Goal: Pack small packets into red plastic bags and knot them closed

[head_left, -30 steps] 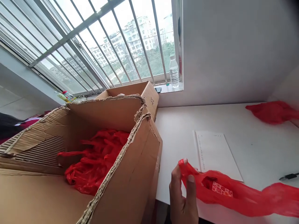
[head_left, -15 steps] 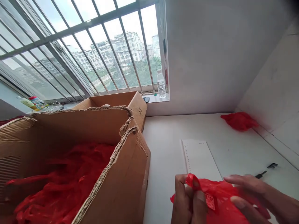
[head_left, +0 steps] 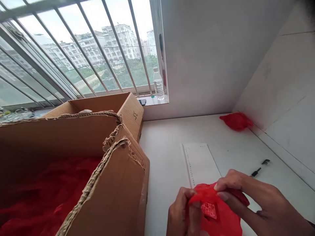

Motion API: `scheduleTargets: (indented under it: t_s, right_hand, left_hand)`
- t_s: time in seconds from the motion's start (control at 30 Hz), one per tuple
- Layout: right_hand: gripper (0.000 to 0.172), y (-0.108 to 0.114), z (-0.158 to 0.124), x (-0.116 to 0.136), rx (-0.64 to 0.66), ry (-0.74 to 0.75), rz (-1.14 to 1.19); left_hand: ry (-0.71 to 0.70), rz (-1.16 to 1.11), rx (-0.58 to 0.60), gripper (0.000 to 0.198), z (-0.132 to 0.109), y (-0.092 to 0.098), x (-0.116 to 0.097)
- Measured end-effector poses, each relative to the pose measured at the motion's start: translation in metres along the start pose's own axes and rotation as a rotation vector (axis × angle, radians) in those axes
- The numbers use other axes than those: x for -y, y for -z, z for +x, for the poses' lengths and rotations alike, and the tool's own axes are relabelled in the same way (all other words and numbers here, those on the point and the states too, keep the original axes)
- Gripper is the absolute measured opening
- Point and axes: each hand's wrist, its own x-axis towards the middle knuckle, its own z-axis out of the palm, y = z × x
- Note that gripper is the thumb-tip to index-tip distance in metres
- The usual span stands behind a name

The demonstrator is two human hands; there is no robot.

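Low in the view, a thin red bag (head_left: 221,218) with a small printed patch is stretched between my two hands over the white table. My left hand (head_left: 183,213) pinches its left edge near the top. Finger and thumb of my right hand (head_left: 248,196) are closed on its upper edge, right of the patch. Part of the bag is hidden behind my fingers. To the left, a large torn-edged cardboard box (head_left: 118,196) holds a heap of red material (head_left: 49,196).
A white notepad (head_left: 201,160) lies on the table (head_left: 162,137), with a black pen (head_left: 256,172) to its right. Another red bundle (head_left: 236,121) rests by the wall. Behind the big box stands a second box (head_left: 133,114). A bottle (head_left: 158,85) is on the sill.
My right hand has moved left and closed on the bag's edge. My left hand has shifted slightly left with the bag. The view has turned, moving the surroundings left.
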Motion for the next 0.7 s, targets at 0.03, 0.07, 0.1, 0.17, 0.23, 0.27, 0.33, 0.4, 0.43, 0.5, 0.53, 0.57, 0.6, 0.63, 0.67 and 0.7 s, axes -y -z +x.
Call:
scheduleTargets:
  t_s: [0.03, 0.07, 0.1, 0.17, 0.23, 0.27, 0.33, 0.4, 0.43, 0.5, 0.53, 0.57, 0.6, 0.63, 0.67, 0.7]
  right_hand:
    - [0.005, 0.003, 0.001, -0.001, 0.005, 0.012, -0.011]
    - [0.01, 0.006, 0.001, -0.002, -0.001, 0.011, -0.024]
    - [0.016, 0.009, 0.001, -0.001, -0.013, 0.007, -0.039]
    - [0.022, 0.014, 0.001, 0.001, -0.022, 0.014, -0.051]
    - [0.021, 0.016, 0.004, 0.006, 0.023, 0.068, -0.017]
    - [0.019, 0.015, 0.006, 0.01, 0.059, 0.099, 0.009]
    - [0.017, 0.011, 0.012, 0.017, 0.122, 0.156, 0.049]
    - [0.015, 0.006, 0.019, 0.022, 0.173, 0.237, 0.063]
    - [0.015, 0.004, 0.021, 0.022, 0.188, 0.269, 0.063]
    - [0.015, 0.002, 0.023, 0.02, 0.181, 0.285, 0.061]
    - [0.019, 0.002, 0.023, 0.017, 0.154, 0.26, 0.046]
    - [0.026, 0.003, 0.023, 0.013, 0.123, 0.218, 0.022]
    - [0.032, 0.003, 0.022, 0.008, 0.098, 0.167, -0.002]
    - [0.036, 0.004, 0.022, 0.003, 0.097, 0.12, -0.016]
    - [0.037, 0.004, 0.021, -0.002, 0.114, 0.08, -0.013]
    - [0.034, 0.004, 0.02, -0.006, 0.142, 0.049, 0.009]
  left_hand:
    - [0.029, -0.074, -0.036, 0.045, 0.002, 0.001, -0.006]
    - [0.057, -0.158, -0.075, 0.043, 0.004, 0.002, -0.011]
    - [0.084, -0.233, -0.109, 0.041, 0.006, 0.003, -0.015]
    - [0.12, -0.289, -0.16, 0.038, 0.008, 0.001, -0.02]
    - [0.12, -0.228, -0.176, 0.029, 0.007, -0.004, -0.021]
    - [0.095, -0.171, -0.165, 0.031, 0.004, -0.008, -0.019]
    - [0.002, -0.033, -0.109, 0.052, -0.002, -0.016, -0.015]
    - [-0.068, 0.109, -0.044, 0.051, -0.007, -0.022, -0.012]
    - [-0.077, 0.158, -0.012, 0.038, -0.008, -0.024, -0.012]
    - [-0.059, 0.185, 0.038, 0.02, -0.006, -0.023, -0.013]
    - [-0.024, 0.171, 0.047, 0.027, -0.004, -0.021, -0.014]
    - [0.024, 0.149, 0.041, 0.035, -0.002, -0.019, -0.016]
    - [0.083, 0.125, 0.007, 0.04, 0.0, -0.018, -0.018]
    - [0.148, 0.103, -0.047, 0.044, 0.001, -0.016, -0.02]
    - [0.214, 0.076, -0.096, 0.046, 0.002, -0.015, -0.021]
    - [0.27, 0.043, -0.13, 0.049, 0.002, -0.015, -0.021]
